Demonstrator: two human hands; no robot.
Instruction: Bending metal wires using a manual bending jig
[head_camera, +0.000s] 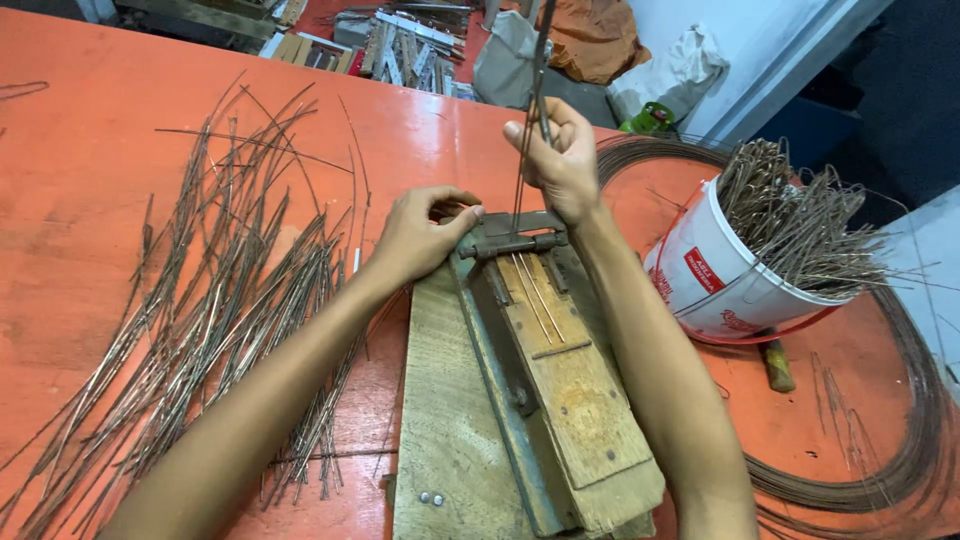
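Head-camera view down onto an orange table (110, 110). At centre, a wooden bending jig (545, 370): a plank base with a metal hinge bar (515, 243) across its far end, running from 6 o'clock up toward 12.

Left hand (418, 235) at about 10 o'clock of the jig, palm down, fingers pressed on the left end of the hinge bar; gripping nothing, just pushing flat against it.

Right hand (560, 160) at 12 o'clock of the jig, raised above the hinge, fist clenched around thin metal wires (527, 150). Wires upright in the fist, rising past the top edge of the frame, their lower ends bent under the hinge bar and lying along the jig's wooden face toward 6 o'clock.

To the left, from 8 to 10 o'clock, a loose spread of straight cut rods (210, 300) fanned across the table. At 3 o'clock, a white plastic bucket (720, 280) tilted on its side, stuffed with bent wire pieces (790, 215). Around the bucket, from 2 to 5 o'clock, a large coil of wire (900, 450) lying flat. Just below the bucket, a small tool handle (778, 366), partly hidden. At 12 o'clock beyond the table, blurred clutter and bags.
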